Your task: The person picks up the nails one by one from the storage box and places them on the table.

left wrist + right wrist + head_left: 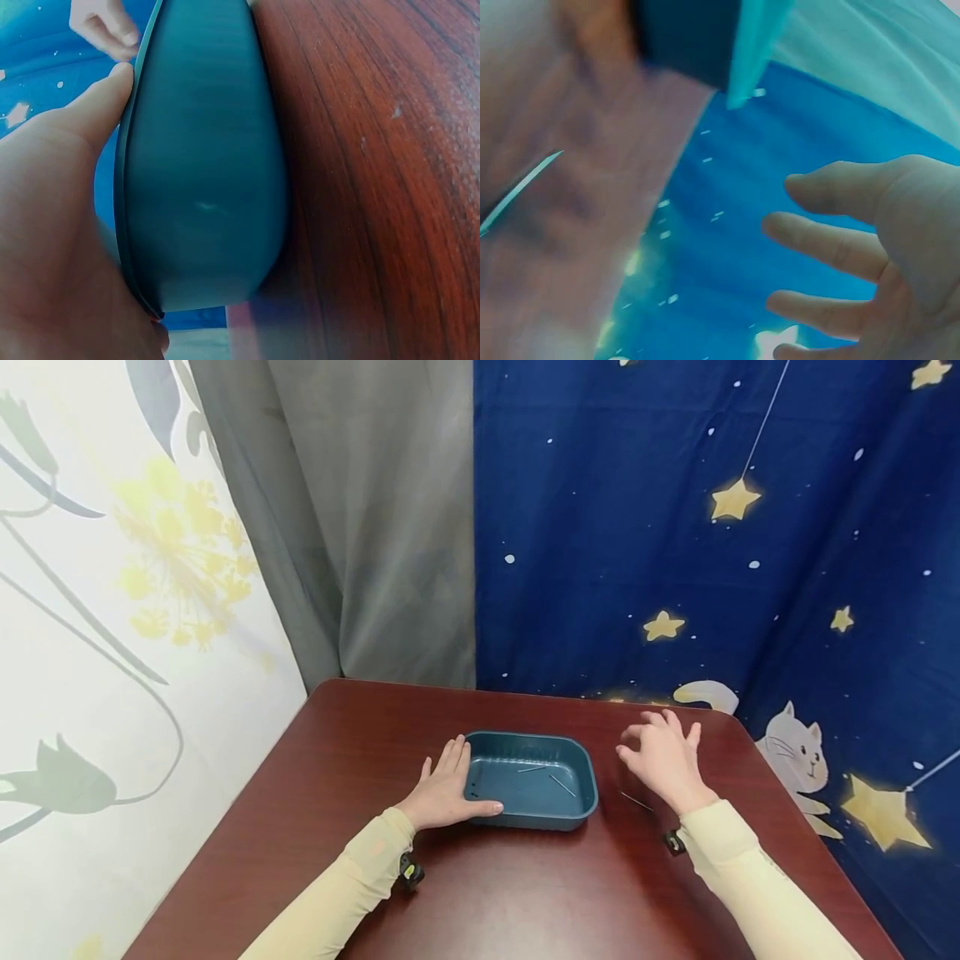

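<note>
A teal rectangular plastic bin [532, 821] sits on the table. My left hand [447, 789] rests on its left end, fingers straight along the rim and thumb along the near edge; the left wrist view shows the hand [52, 202] against the rim. Two thin, pale, needle-like rods [562, 785] lie inside the bin. Right of the bin, my right hand [663, 760] hovers above the table with fingers spread and nothing between them. Below it a similar thin rod [636, 801] lies on the wood, also visible as a pale sliver [521, 191] in the right wrist view.
The dark red wooden table [300, 843] has rounded far corners. Behind it hang a grey curtain [408, 527] and a blue star-patterned curtain [600, 527]. Small dark marks [474, 789] show at the bin's left inside; I cannot tell what they are.
</note>
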`<state>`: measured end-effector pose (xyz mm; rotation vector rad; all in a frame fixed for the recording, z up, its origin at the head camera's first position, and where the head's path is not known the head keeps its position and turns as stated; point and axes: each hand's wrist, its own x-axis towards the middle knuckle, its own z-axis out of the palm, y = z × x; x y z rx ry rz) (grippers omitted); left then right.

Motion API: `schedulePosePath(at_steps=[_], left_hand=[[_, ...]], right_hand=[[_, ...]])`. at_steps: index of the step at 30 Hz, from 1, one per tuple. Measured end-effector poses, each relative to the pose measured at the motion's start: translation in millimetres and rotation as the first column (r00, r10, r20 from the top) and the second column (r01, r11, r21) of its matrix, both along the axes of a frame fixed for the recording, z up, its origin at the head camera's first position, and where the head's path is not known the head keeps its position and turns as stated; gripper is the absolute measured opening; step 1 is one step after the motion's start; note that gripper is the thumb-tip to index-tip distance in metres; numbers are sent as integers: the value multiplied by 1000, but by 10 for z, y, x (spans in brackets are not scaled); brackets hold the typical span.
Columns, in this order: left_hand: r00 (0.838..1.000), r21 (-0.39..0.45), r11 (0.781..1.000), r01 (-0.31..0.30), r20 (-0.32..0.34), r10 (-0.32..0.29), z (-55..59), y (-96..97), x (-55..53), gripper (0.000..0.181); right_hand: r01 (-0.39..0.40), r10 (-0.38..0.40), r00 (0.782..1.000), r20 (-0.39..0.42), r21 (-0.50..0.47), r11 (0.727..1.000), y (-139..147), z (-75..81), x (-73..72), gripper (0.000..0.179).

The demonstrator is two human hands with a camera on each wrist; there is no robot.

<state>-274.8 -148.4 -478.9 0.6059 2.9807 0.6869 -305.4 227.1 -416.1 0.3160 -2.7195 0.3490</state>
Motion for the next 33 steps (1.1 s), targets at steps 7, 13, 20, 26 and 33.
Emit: schedulePosePath(at_steps=[7,13,20,26,33], left_hand=[[1000,0,1000,-2,0,2,13,1,-31,130],[1000,2,1000,4,3,-4,11,-2,-60,130],[1000,4,1000,-2,23,2,-5,2,-56,128],[1000,8,1000,-7,24,7,-29,5,-65,127],[1000,4,1000,5,27,-5,-28,-7,-61,129]], right_hand=[[-157,156,987,-38,-12,988,-362,327,-208,23],[-302,302,953,13,25,953,-674,478,-359,28],[-420,393,897,203,113,900,-1011,401,-444,38],[-501,441,851,285,188,845,-1248,233,-515,42],[-550,452,819,353,260,793,-1443,39,-565,40]])
